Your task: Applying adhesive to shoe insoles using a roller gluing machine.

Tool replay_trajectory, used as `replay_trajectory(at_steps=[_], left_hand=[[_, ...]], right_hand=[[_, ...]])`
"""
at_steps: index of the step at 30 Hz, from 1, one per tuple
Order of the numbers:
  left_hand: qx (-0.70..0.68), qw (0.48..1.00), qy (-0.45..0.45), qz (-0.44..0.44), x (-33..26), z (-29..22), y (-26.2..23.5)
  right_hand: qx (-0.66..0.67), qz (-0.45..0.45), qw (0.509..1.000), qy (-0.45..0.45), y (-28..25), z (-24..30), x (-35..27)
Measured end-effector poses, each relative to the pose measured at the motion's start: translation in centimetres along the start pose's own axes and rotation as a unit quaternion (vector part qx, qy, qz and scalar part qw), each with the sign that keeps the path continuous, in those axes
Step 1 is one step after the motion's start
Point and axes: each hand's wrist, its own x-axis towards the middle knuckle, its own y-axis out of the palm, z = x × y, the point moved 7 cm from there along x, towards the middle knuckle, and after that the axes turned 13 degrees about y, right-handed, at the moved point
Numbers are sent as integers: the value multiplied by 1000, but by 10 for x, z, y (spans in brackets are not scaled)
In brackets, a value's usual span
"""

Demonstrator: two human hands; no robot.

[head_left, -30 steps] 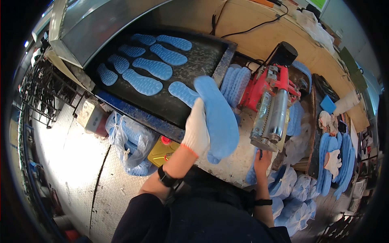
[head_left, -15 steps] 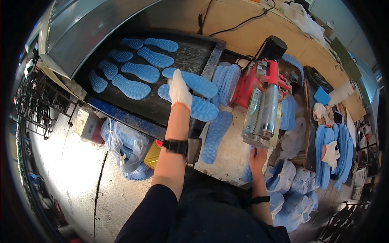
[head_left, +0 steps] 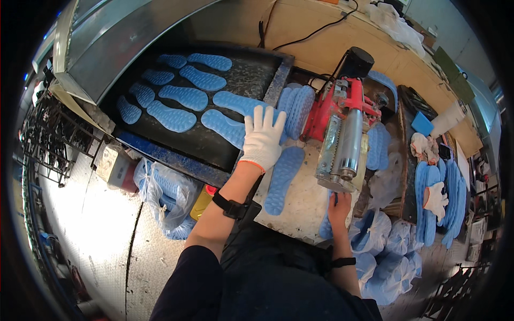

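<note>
My left hand, in a white knit glove with an orange cuff edge, is open with fingers spread. It lies over the near ends of two blue textured insoles, the upper insole and the lower insole, at the right edge of a black tray. Below the roller machine, with its red frame and metal rollers, my bare right hand is closed. A small dark piece shows at its fingers, too little to name. Beside that hand, a blue insole is partly hidden.
Several more insoles lie in rows on the tray. One insole rests on the pale worktop. Stacked insoles stand left of the machine. Bagged insoles sit below right; another bag hangs below the tray.
My left hand has moved right and nearer along the two insoles, its fingers now spread. The lower insole has shifted left onto the tray. My right hand stays by the machine.
</note>
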Motion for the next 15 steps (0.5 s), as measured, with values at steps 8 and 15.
replay_trajectory(at_steps=[8, 15], left_hand=[[18, 982, 142, 121, 6, -12, 10], [63, 975, 155, 147, 9, 2, 18]], right_hand=[[5, 34, 999, 14, -3, -2, 2], [-87, 19, 993, 81, -21, -9, -3]])
